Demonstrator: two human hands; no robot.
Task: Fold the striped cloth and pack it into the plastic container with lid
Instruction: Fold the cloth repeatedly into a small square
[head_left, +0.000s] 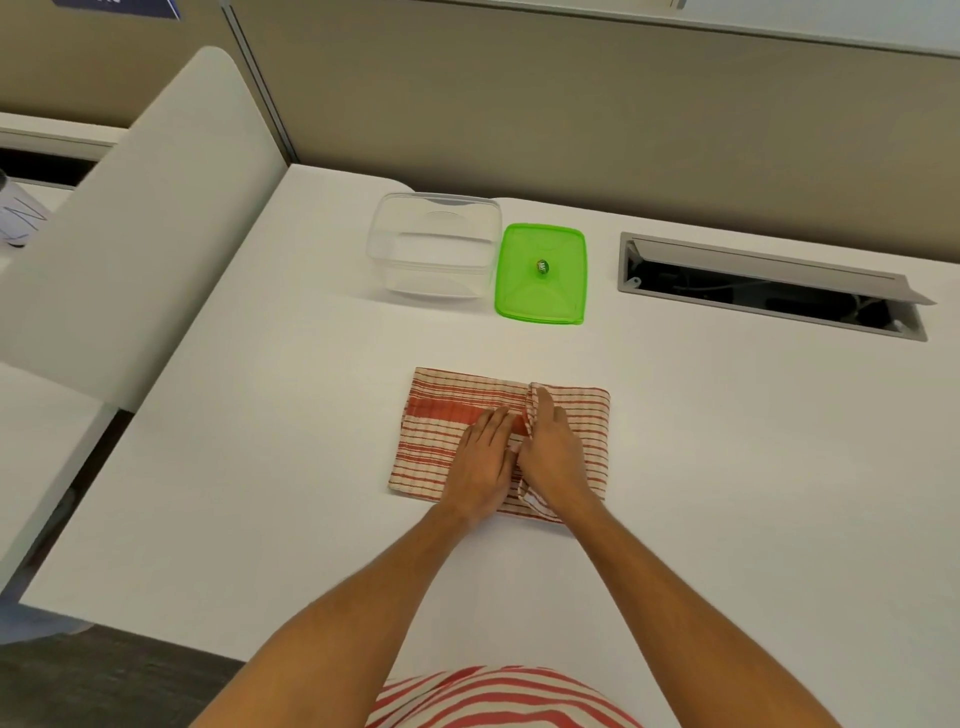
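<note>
A red-and-cream striped cloth (441, 421) lies partly folded on the white table, its right part doubled over toward the middle. My left hand (483, 462) rests flat on the cloth's centre with fingers together. My right hand (553, 452) lies on the folded-over flap beside it, fingers at the flap's edge; whether it pinches the edge I cannot tell. Beyond the cloth stands an empty clear plastic container (434, 244), open at the top. Its green lid (541, 273) lies flat on the table right beside it.
An open grey cable hatch (769, 283) is set into the table at the back right. A white divider panel (140, 223) rises along the table's left side. A beige wall closes the back. The table's near-left edge drops to dark floor.
</note>
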